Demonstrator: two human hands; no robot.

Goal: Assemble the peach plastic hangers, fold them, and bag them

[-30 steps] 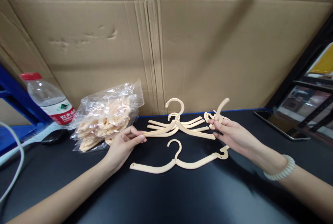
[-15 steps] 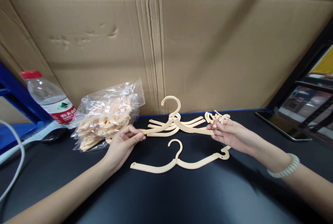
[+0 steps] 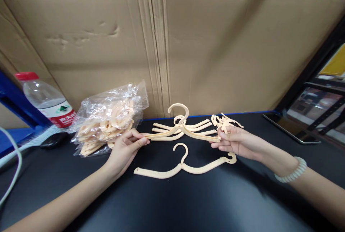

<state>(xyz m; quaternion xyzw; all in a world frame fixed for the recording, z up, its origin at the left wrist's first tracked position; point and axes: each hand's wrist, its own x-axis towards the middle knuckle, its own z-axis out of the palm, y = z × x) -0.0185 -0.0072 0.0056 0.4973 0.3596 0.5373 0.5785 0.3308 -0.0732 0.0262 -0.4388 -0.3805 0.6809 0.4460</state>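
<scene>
Left hand [image 3: 126,148] still pinches the cream plastic curved-arm hanger [image 3: 179,127] by one tip, right hand [image 3: 238,141] now gripping the other

The left hand [image 3: 126,149] covers one end of the raised beige plastic hanger [image 3: 194,135]; whether the right hand [image 3: 238,142] grips its other end is too small to tell. Glare blurs the beige plastic parts [image 3: 109,127] (a jumble past counting) inside the clear plastic bag [image 3: 141,92]. Picture edges cut the looping white cable [image 3: 19,160] and black shelving frame [image 3: 309,74]
</scene>
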